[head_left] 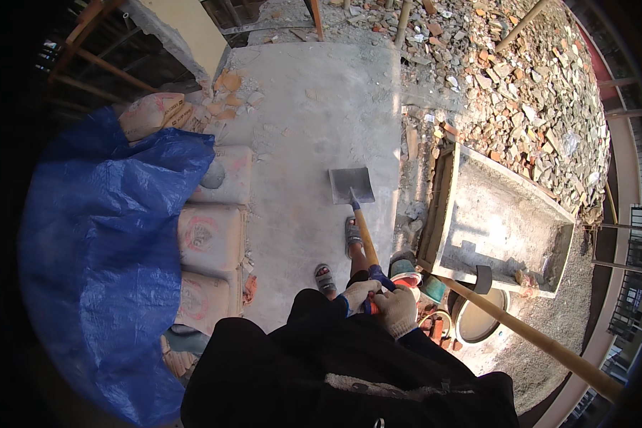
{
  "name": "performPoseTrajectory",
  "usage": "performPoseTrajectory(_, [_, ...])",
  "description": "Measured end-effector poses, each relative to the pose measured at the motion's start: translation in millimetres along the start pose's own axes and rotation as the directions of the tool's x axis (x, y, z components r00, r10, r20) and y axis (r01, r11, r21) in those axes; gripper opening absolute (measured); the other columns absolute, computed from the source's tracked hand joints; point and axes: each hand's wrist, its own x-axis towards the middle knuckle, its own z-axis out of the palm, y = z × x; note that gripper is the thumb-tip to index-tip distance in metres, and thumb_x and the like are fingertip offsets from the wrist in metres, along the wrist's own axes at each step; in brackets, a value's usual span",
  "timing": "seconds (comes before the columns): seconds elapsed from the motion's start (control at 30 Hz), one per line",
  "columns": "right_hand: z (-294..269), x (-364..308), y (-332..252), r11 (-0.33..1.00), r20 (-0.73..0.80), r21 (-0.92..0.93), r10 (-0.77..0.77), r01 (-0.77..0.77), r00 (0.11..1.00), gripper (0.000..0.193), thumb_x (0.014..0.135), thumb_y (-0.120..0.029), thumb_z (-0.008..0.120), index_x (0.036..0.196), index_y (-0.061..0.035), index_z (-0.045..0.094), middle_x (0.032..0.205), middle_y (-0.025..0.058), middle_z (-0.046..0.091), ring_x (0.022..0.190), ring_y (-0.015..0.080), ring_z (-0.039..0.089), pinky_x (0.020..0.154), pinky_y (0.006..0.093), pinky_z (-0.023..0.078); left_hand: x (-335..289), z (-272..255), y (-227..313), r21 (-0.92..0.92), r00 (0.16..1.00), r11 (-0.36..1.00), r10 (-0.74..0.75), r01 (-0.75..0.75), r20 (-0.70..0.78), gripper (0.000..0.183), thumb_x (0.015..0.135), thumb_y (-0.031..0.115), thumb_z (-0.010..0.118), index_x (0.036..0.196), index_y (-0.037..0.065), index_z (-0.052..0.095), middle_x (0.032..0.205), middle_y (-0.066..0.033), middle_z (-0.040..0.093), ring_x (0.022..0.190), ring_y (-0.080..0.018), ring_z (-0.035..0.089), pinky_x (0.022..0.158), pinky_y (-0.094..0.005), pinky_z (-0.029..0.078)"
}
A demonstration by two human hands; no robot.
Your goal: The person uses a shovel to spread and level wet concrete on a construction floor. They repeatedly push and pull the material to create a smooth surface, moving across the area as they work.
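Observation:
A shovel stretches out in front of me, its grey square blade (352, 184) over the concrete slab and its wooden shaft (366, 239) coming back toward my body. Both hands wear whitish knit gloves and are close together at the shovel's near end, where blue and orange parts show. My left hand (361, 294) is closed around this end. Beside it, my right hand (396, 311) is closed there too; its fingers are partly hidden. My sandalled feet stand left of the shaft. I cannot tell whether the blade touches the slab.
Stacked cement bags (210, 237) lie at left, partly under a blue tarp (114, 264). At right are a rectangular mixing trough (444, 214), buckets (434, 289), a round tub (503, 298) and a slanting bamboo pole (542, 342). Broken-brick rubble (521, 93) covers the far right.

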Motion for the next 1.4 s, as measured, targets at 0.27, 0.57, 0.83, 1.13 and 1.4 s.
performPoseTrajectory(0.27, [21.7,-85.9,-39.6,0.99,0.162,0.138,-0.034,0.011,0.986,0.011,0.072,-0.023,0.062,0.08,-0.0175,0.064,0.066,0.0028,0.058,0.064,0.0224,0.06,0.071,0.0364,0.046,-26.6,-36.7,-80.6,0.41,0.98,0.906,-0.163,0.105,0.11,0.019,0.087,0.023,0.063,0.085,0.005,0.062,0.073,-0.0004,0.057,0.064,-0.0099,0.054,0.06,-0.0257,0.042])
performPoseTrajectory(0.57, [43.7,-82.5,-14.1,0.976,-0.017,0.197,-0.088,0.09,0.996,0.009,0.069,-0.02,0.064,0.076,-0.0159,0.061,0.061,0.001,0.052,0.059,0.022,0.057,0.063,0.038,0.048,1.7,-39.9,-65.9,0.49,0.948,0.848,-0.294,0.201,0.12,0.021,0.087,0.027,0.064,0.08,0.008,0.059,0.07,0.0018,0.053,0.061,-0.0093,0.049,0.058,-0.0253,0.04])
performPoseTrajectory(0.83, [-21.9,-20.3,-8.1,0.985,0.039,0.17,-0.044,0.037,0.998,0.014,0.068,-0.02,0.067,0.08,-0.016,0.065,0.065,0.0023,0.059,0.066,0.0238,0.061,0.065,0.0383,0.047,-17.8,-3.6,3.6,0.546,0.965,0.826,-0.238,0.14,0.113,0.021,0.088,0.029,0.06,0.082,0.009,0.062,0.07,0.0004,0.057,0.057,-0.0106,0.053,0.053,-0.0254,0.042])
performPoseTrajectory(1.13, [-50.1,12.7,-20.7,0.977,0.148,0.199,0.045,-0.074,0.988,0.039,0.067,-0.041,0.076,0.094,-0.0134,0.068,0.077,0.0079,0.067,0.071,0.0312,0.062,0.07,0.0432,0.047,-5.7,-29.2,37.0,0.483,0.961,0.849,-0.273,0.215,0.052,0.017,0.085,0.023,0.06,0.089,0.007,0.057,0.074,-0.005,0.059,0.058,-0.0164,0.06,0.052,-0.031,0.052])
performPoseTrajectory(1.4, [28.1,-121.1,-63.2,0.907,0.2,0.366,0.141,-0.207,0.97,0.044,0.061,-0.049,0.079,0.087,-0.0154,0.071,0.067,0.0034,0.064,0.066,0.0247,0.062,0.087,0.0414,0.047,-33.5,-57.7,-131.2,0.521,0.976,0.839,-0.214,0.159,0.047,0.016,0.087,0.021,0.059,0.083,0.006,0.056,0.067,-0.001,0.053,0.057,-0.0112,0.05,0.053,-0.0276,0.041])
